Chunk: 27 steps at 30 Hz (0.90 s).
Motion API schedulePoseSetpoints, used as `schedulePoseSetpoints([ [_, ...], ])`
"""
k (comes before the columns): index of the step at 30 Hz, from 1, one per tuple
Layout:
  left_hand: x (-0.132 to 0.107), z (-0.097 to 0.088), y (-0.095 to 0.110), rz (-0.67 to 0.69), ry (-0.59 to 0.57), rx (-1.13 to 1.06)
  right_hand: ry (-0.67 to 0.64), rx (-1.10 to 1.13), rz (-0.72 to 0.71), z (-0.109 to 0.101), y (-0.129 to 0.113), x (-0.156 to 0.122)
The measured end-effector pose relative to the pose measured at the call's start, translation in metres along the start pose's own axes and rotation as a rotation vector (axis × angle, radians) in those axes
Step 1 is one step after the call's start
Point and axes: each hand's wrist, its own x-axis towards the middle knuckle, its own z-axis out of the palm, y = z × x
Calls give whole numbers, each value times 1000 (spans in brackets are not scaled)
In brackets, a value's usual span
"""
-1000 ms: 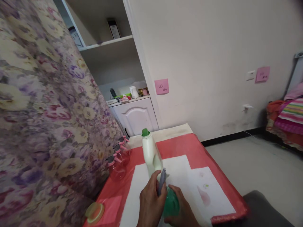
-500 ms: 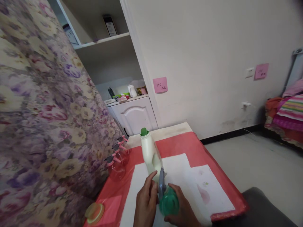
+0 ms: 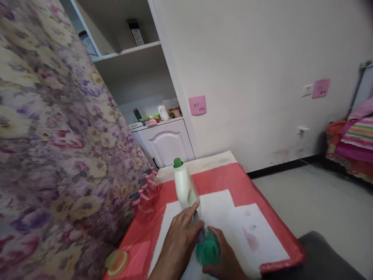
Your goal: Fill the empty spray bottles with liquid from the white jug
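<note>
A small green see-through spray bottle (image 3: 208,252) stands on a white cloth (image 3: 233,221) near the front of the table. My right hand (image 3: 224,258) is wrapped round its body. My left hand (image 3: 179,243) is closed over the grey spray head (image 3: 200,232) on top of it, fingers pinching it. Just behind the hands stands a tall white bottle with a green cap (image 3: 184,186), upright and touching nothing I hold.
The table has a red cover (image 3: 233,177). Pink spray bottles (image 3: 145,194) stand along its left side against a flowered curtain (image 3: 58,147). A round green-rimmed lid (image 3: 116,262) lies at the front left. A white cabinet (image 3: 166,142) and wall stand behind; open floor (image 3: 314,202) lies right.
My left hand has moved forward over the grey spray head and pushed it lower onto the green bottle. The right hand and the bottle have stayed in place.
</note>
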Motion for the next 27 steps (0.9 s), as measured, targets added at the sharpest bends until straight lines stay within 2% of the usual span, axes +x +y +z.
schedulePoseSetpoints([
  [3,11,-10,7,32,-77,-4,-1,-12,0,0,-1,0],
  [8,24,-20,14,-51,-200,24,-10,-23,18,-1,-3,1],
  [11,28,-24,16,-88,-213,23,-9,-9,24,-2,-6,0],
  [19,35,-23,28,-302,-210,-41,9,-2,-18,-3,-7,-1],
  [23,42,-19,24,-363,-227,-70,5,14,-22,-1,-4,-2],
  [27,49,-14,11,-405,-287,-264,9,4,6,-1,0,-2],
])
